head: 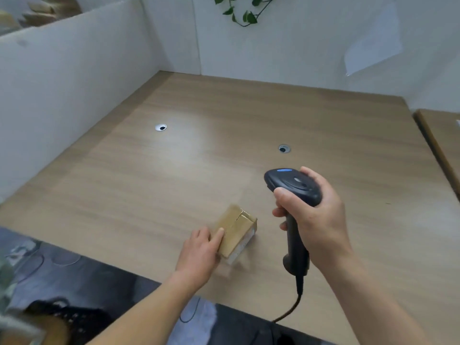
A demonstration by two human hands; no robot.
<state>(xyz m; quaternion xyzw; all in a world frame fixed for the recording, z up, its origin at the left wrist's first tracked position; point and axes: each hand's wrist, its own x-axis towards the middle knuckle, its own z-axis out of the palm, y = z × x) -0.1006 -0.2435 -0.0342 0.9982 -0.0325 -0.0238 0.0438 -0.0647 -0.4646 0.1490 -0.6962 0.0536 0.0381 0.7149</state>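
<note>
- Two bare forearms point(149, 305) come in over the near edge of the desk point(224, 150), closest to the lens.
- The left hand point(199, 252) rests against the near-left side of a small brown box point(237, 229). Its fingers are fairly straight, with the forefinger along the top edge, and no wrap around the box shows.
- The box sits on the desk close to the near edge, about midway along it, turned at an angle and slightly blurred.
- The right hand point(321, 220) is wrapped firmly round the handle of a dark scanner point(295, 185), held above the desk just right of the box and apart from it.
- A black cable point(291, 310) drops from the foot of the handle toward the near edge.
- Two round metal-rimmed holes point(160, 127) lie mid-desk, well beyond the box.
- A white partition point(74, 70) lines the left and far edges.
- A plant point(245, 11) hangs above the far edge.
- A sheet of paper point(373, 46) is stuck up near the far right corner.
</note>
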